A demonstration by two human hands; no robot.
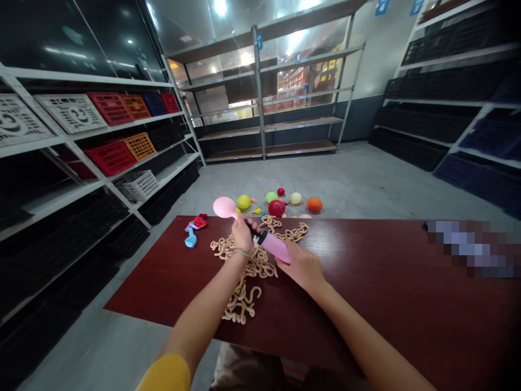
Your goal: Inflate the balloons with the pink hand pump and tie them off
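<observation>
Balloon pump (275,246) sits between both hands at the middle of the scene, its pink barrel running toward 4 o'clock from the black nozzle; metal shelves (260,92) stand at 12 o'clock beyond the grey floor (366,179), and white shelves (93,125) at 9 o'clock hold a red crate (109,157). Dark red table (391,282) spans the foreground, bearing a heap of tan curly strands (244,277) under both wrists. Left hand (243,236) is clenched around the nozzle end, with a pink balloon (224,207) rising toward 11 o'clock from that fist; right hand (299,266) grasps the barrel from below, its fingers curled over the pink surface. Loose blue balloon (190,238) lies on the table at 10 o'clock; an orange balloon (315,204) and a yellow balloon (243,202) rest on the floor at 12 o'clock; a thin green band (242,253) circles the left wrist.
</observation>
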